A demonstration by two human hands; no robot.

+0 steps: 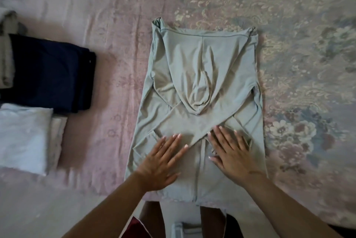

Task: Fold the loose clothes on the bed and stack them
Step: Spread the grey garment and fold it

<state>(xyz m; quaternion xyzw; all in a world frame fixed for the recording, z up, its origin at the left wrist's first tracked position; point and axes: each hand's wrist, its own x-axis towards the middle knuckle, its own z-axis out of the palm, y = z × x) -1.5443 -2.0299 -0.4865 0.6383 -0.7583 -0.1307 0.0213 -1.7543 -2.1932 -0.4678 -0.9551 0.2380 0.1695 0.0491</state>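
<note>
Hoodie [200,75]: lying flat on the bedspread [289,16], long axis running away from the person, hood folded down over the back, sleeves crossing.
Left hand [162,162]: pressing flat, fingers straight, gripping nothing.
Right hand [231,151]: pressing flat likewise, on the crossed sleeves.
Folded clothes [48,74]: sitting well apart, at the left.

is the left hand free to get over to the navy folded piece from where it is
Probably yes: the left hand lies flat on the grey hoodie, holding nothing, and only bare bedspread lies between it and the navy folded garment.
</note>
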